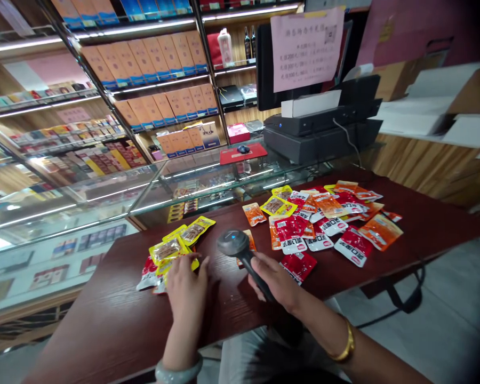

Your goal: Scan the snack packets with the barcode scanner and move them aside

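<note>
My right hand [278, 280] is wrapped round the handle of a dark grey barcode scanner [234, 244], whose head points left above the table and shows a small blue light. On the left, my left hand [187, 280] rests on a small pile of snack packets, its thumb spread from the fingers. Yellow snack packets [170, 249] lie on top of that pile, and a red and white packet [149, 273] shows beneath. Under the scanner, an orange packet [251, 240] is partly hidden. A larger heap of red snack packets [290, 228], with orange and yellow ones, spreads to the right.
The dark red-brown table [116, 304] adjoins a glass display counter [184, 178]. On the counter are a red mouse pad [226, 156] with a mouse [244, 149], and a monitor [265, 69] bearing a pink paper sign [304, 48]. Shelves of boxes [160, 53] stand behind.
</note>
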Tool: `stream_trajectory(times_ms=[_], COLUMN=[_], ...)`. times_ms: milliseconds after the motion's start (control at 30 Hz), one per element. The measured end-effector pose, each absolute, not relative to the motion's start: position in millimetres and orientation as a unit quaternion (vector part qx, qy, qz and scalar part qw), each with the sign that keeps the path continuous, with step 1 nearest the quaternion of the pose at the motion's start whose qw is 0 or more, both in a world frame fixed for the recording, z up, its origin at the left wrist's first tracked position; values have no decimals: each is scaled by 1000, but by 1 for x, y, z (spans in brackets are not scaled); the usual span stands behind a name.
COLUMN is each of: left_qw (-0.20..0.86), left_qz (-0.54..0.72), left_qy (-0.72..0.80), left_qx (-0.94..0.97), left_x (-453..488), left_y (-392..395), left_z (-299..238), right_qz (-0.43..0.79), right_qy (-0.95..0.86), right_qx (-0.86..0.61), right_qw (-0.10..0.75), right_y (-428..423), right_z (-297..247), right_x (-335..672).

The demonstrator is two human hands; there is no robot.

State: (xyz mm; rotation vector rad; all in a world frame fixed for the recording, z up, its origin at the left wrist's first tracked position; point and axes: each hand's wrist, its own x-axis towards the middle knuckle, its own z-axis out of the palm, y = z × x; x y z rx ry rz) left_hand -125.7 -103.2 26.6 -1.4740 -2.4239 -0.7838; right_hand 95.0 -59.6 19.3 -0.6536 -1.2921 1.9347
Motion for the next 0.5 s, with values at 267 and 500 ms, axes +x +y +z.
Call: stream_trajectory(times_ms=[267, 500], left_qw=[3, -117], left_qz=[-57, -94], left_qy=[-825, -814], left_qx=[-562, -561], left_x=[-48, -44], left_y=[-55, -33], left_z=[33, 31], right_qz=[746, 753], right_qy=[-454, -418], right_qx=[-297, -315], right_qw=[386, 398], right_y=[-55, -53], right_z=[16, 15], right_x=[135, 146])
